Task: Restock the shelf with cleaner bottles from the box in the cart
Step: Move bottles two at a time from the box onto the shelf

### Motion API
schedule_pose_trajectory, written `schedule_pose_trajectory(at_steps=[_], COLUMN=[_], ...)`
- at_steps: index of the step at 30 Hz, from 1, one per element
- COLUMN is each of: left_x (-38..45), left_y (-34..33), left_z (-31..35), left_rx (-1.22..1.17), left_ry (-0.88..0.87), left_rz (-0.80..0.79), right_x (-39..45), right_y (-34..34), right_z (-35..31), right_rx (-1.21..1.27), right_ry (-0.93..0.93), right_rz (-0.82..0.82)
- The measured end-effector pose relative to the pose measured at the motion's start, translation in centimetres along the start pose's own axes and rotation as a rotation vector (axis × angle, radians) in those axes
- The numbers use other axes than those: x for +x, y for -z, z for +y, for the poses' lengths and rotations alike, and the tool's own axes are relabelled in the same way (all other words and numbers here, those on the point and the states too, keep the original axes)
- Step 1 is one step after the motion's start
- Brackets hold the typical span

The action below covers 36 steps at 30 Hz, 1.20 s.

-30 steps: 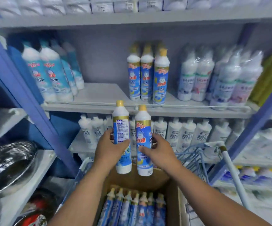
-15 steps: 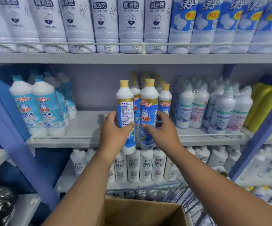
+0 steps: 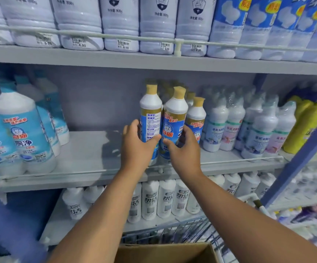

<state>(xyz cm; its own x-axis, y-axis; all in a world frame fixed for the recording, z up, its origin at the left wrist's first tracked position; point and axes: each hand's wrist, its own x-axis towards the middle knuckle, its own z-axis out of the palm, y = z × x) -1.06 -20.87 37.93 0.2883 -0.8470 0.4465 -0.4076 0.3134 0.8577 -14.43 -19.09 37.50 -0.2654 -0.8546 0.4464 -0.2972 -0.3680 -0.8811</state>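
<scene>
My left hand (image 3: 136,147) grips a white cleaner bottle (image 3: 151,114) with a yellow cap and blue label, back side facing me. Beside it my right hand (image 3: 185,149) grips a second, matching bottle (image 3: 174,118) with its front label toward me. Both bottles stand upright at the front of the middle shelf (image 3: 89,158), pressed side by side, just left of the same kind of bottles (image 3: 196,116) standing there. Whether their bases touch the shelf is hidden by my hands. The cardboard box (image 3: 165,252) shows only its top edge at the bottom.
Blue-and-white bottles (image 3: 25,133) fill the shelf's left end, with bare shelf between them and my hands. Shrink-wrapped white bottles (image 3: 248,126) and yellow ones (image 3: 309,122) stand to the right. The wire cart (image 3: 173,232) sits below, and a thin rail (image 3: 154,36) fronts the top shelf.
Both hands have lifted the two bottles from above the box up and forward to the middle shelf. My view has tilted upward, so the box has nearly left the frame.
</scene>
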Motion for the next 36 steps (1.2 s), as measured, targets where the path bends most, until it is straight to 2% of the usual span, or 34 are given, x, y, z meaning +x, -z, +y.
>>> schedule_pose_trajectory(at_steps=[12,16,23,30,36], left_x=[-0.8,-0.7,-2.6,-3.0,-2.5], left_y=[-1.8,-2.0,-1.6,-2.2,-2.4], left_z=[-2.9,-3.7,-5.6,-5.7,-4.8], left_rx=[0.01,-0.001,0.016,0.019,0.18], left_ry=[0.055,0.076,0.161,0.158,0.131], left_rz=[-0.014,-0.058,-0.217,-0.14,-0.144], right_x=[-0.6,-0.9,-1.5,-1.0,-1.6], right_y=[-1.0,-0.6,-0.6,-0.9,-0.5], right_z=[3.1,3.1,3.3,3.0,2.8], right_rx=[-0.047,-0.158,-0.432,-0.504,-0.667], right_ry=[-0.084,-0.059,-0.062,-0.096,-0.108], right_rz=[-0.028,-0.048,0.026,0.099,0.119])
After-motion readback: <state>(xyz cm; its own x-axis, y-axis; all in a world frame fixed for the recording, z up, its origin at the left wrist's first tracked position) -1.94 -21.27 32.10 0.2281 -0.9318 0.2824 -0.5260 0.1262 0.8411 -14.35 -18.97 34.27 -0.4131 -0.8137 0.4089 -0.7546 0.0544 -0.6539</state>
